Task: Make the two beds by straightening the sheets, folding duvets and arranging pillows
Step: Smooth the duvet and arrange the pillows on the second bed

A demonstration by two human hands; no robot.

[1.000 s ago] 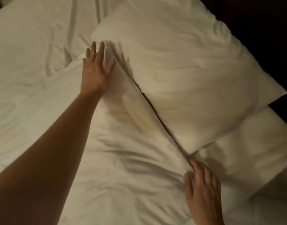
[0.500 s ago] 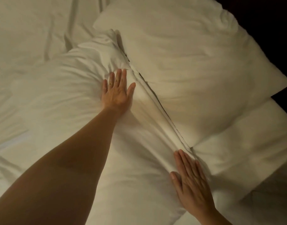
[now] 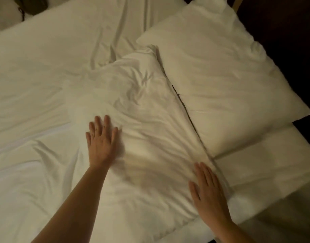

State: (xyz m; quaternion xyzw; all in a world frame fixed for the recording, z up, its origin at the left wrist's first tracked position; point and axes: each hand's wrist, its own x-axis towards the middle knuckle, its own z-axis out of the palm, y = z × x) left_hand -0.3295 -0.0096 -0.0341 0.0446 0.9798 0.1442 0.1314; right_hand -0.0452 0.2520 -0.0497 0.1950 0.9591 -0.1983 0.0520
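Partly done: flat left hand (image 3: 100, 143) and right hand (image 3: 209, 192) press the wrinkly white duvet (image 3: 142, 102); puffy white pillow (image 3: 220, 76) beyond them looks placed.

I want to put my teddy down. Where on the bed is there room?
The flat sheet beyond the duvet, left of the pillow, is free. So is the white strip below that pillow. The middle is crowded: left hand and right hand press the duvet.

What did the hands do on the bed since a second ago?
The left hand slid flat across the duvet, from its far corner by the pillow back toward the person. Nothing was grabbed or let go. The right hand stayed flat on the duvet's edge beside the pillow, and the pillow kept its place.
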